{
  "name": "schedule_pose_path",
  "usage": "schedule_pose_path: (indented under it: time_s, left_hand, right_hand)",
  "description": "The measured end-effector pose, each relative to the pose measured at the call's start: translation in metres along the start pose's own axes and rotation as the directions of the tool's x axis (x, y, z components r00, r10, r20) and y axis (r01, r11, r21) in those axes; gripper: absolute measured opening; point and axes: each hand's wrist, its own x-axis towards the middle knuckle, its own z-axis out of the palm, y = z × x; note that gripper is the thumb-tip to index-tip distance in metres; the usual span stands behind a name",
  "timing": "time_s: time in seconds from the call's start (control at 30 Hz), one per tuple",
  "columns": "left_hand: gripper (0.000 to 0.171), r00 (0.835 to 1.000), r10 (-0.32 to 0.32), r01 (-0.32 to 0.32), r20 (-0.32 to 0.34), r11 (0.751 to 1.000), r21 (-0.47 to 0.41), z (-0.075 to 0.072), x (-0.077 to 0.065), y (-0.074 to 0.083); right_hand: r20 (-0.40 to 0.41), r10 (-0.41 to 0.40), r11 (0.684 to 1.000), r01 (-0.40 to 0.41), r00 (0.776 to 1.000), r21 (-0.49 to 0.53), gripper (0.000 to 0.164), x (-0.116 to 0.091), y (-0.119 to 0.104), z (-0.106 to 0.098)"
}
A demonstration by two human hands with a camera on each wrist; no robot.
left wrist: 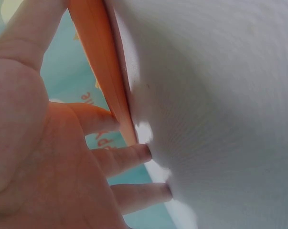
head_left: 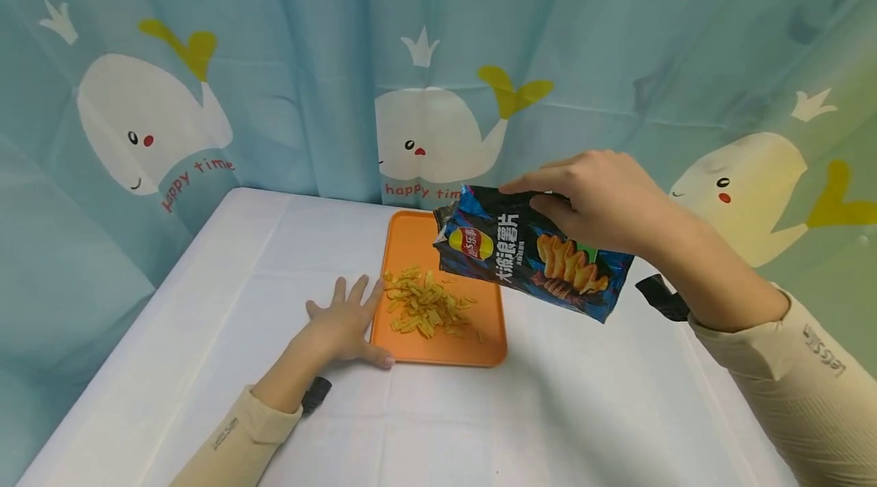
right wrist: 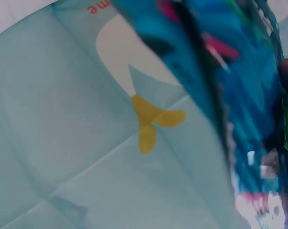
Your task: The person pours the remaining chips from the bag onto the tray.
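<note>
A dark blue bag of potato chips (head_left: 548,262) hangs tilted above the right side of an orange tray (head_left: 445,346), its torn mouth facing left. My right hand (head_left: 596,198) grips the bag's upper edge from above. In the right wrist view the blue back of the bag (right wrist: 253,109) fills the right side. Ridged yellow chips (head_left: 426,304) lie piled on the tray. My left hand (head_left: 346,323) spreads its fingers at the tray's left edge. From the left wrist view, the straight fingers (left wrist: 120,157) touch the tray's side (left wrist: 105,57) and the white cloth.
A white cloth (head_left: 438,426) covers the table. Behind it hangs a blue curtain (head_left: 329,91) printed with white whales. Dark straps (head_left: 661,298) sit at both wrists.
</note>
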Motion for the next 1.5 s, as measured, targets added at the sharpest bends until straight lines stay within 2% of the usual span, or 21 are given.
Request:
schedule_pose_path:
  time_s: [0.2, 0.37, 0.47, 0.53, 0.63, 0.73, 0.8, 0.87, 0.93, 1.07, 1.1, 1.17, 1.2, 1.23, 1.3, 1.37, 1.43, 1.5]
  left_hand:
    - [0.135, 1.0, -0.002, 0.002, -0.004, 1.0, 0.005, 0.0, 0.001, -0.001]
    - [0.134, 1.0, -0.009, 0.009, 0.003, 1.0, -0.001, 0.001, 0.002, -0.002]
    - [0.134, 1.0, -0.006, 0.006, 0.01, 1.0, 0.001, 0.002, 0.003, -0.002]
    - [0.134, 1.0, 0.0, 0.0, 0.012, 1.0, -0.001, 0.002, 0.005, -0.002]
    - [0.133, 1.0, 0.008, -0.008, 0.007, 1.0, -0.013, 0.002, 0.007, -0.002]
    - [0.133, 1.0, 0.009, -0.009, 0.005, 1.0, -0.022, 0.001, 0.008, -0.003]
    - [0.133, 1.0, 0.007, -0.007, 0.003, 1.0, -0.025, 0.001, 0.008, -0.005]
    - [0.134, 1.0, 0.006, -0.006, 0.001, 1.0, -0.022, 0.001, 0.008, -0.006]
    - [0.134, 1.0, 0.007, -0.007, 0.0, 1.0, -0.022, 0.002, 0.009, -0.009]
    - [0.135, 1.0, 0.01, -0.01, 0.0, 1.0, -0.027, 0.006, 0.007, -0.012]
    - [0.135, 1.0, 0.015, -0.015, -0.002, 0.999, -0.028, 0.007, 0.007, -0.012]
    - [0.134, 1.0, 0.022, -0.022, -0.006, 0.999, -0.03, 0.008, 0.005, -0.012]
    - [0.134, 1.0, 0.025, -0.026, -0.009, 0.999, -0.031, 0.008, 0.005, -0.012]
    - [0.134, 1.0, 0.028, -0.028, -0.011, 0.999, -0.031, 0.007, 0.004, -0.012]
    - [0.134, 0.999, 0.032, -0.032, -0.016, 0.999, -0.032, 0.006, 0.003, -0.011]
    - [0.133, 0.999, 0.031, -0.031, -0.014, 0.999, -0.032, 0.005, 0.002, -0.012]
    - [0.133, 0.999, 0.03, -0.03, -0.012, 0.999, -0.031, 0.004, 0.001, -0.013]
    - [0.133, 1.0, 0.027, -0.027, -0.009, 0.999, -0.028, 0.005, 0.0, -0.014]
  right_hand:
    - [-0.013, 0.054, 0.998, -0.053, 0.998, 0.018, 0.037, -0.004, 0.003, 0.005]
    - [-0.11, 0.098, 0.991, -0.087, 0.989, 0.102, 0.038, -0.015, 0.015, 0.024]
    - [-0.21, 0.138, 0.973, -0.093, 0.968, 0.209, 0.038, -0.03, 0.026, 0.046]
    - [-0.269, 0.21, 0.944, -0.124, 0.94, 0.305, 0.038, -0.042, 0.032, 0.062]
    - [-0.33, 0.384, 0.864, -0.211, 0.862, 0.456, 0.038, -0.062, 0.039, 0.088]
    - [-0.336, 0.562, 0.75, -0.295, 0.756, 0.592, 0.038, -0.08, 0.042, 0.115]
    - [-0.31, 0.664, 0.664, -0.346, 0.681, 0.662, 0.038, -0.089, 0.044, 0.133]
    - [-0.263, 0.758, 0.559, -0.388, 0.596, 0.733, 0.038, -0.098, 0.045, 0.15]
    - [-0.199, 0.842, 0.437, -0.417, 0.501, 0.797, 0.038, -0.104, 0.047, 0.166]
    - [-0.042, 0.953, 0.183, -0.46, 0.299, 0.869, 0.039, -0.114, 0.051, 0.189]
    - [-0.015, 0.966, 0.139, -0.469, 0.259, 0.872, 0.039, -0.116, 0.052, 0.193]
    - [0.028, 0.98, 0.077, -0.499, 0.199, 0.863, 0.04, -0.119, 0.054, 0.199]
    - [0.034, 0.983, 0.065, -0.516, 0.181, 0.854, 0.04, -0.12, 0.054, 0.202]
    - [0.037, 0.984, 0.061, -0.53, 0.172, 0.846, 0.041, -0.122, 0.055, 0.205]
    - [0.035, 0.985, 0.069, -0.568, 0.17, 0.82, 0.041, -0.125, 0.055, 0.209]
    - [0.032, 0.984, 0.08, -0.597, 0.174, 0.798, 0.042, -0.127, 0.055, 0.213]
    - [0.049, 0.983, 0.075, -0.623, 0.179, 0.778, 0.043, -0.13, 0.055, 0.217]
    - [0.08, 0.978, 0.068, -0.655, 0.194, 0.753, 0.045, -0.131, 0.055, 0.22]
